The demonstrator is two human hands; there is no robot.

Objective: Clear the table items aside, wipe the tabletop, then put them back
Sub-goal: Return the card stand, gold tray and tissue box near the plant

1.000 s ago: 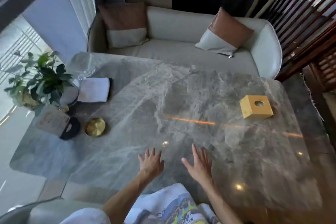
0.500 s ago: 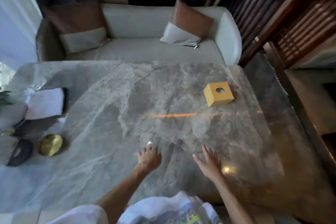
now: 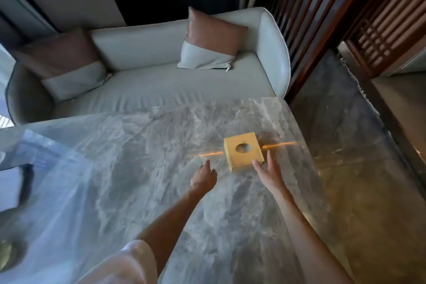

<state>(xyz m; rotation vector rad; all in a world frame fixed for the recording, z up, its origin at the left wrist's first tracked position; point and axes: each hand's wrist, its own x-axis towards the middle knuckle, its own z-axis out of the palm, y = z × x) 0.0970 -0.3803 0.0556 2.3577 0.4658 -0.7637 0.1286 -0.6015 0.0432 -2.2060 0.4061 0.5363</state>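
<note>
A yellow square box (image 3: 244, 154) with a round hole in its top sits on the grey marble tabletop (image 3: 143, 182), towards the far right. My right hand (image 3: 268, 173) is stretched out with fingers apart, its fingertips touching the box's near right corner. My left hand (image 3: 204, 177) hovers just left of the box with nothing in it, a short gap away. At the blurred left edge lie a round gold dish (image 3: 8, 255) and a dark item (image 3: 25, 183).
A pale sofa (image 3: 161, 90) with two brown-and-grey cushions (image 3: 212, 40) stands behind the table. A dark wooden slatted screen (image 3: 322, 11) rises at the right. Dark stone floor (image 3: 345, 145) runs along the table's right edge.
Both hands have reached forward and to the right from the near edge to the yellow box. My view has swung right, so the plant and left-side items have slid out.
</note>
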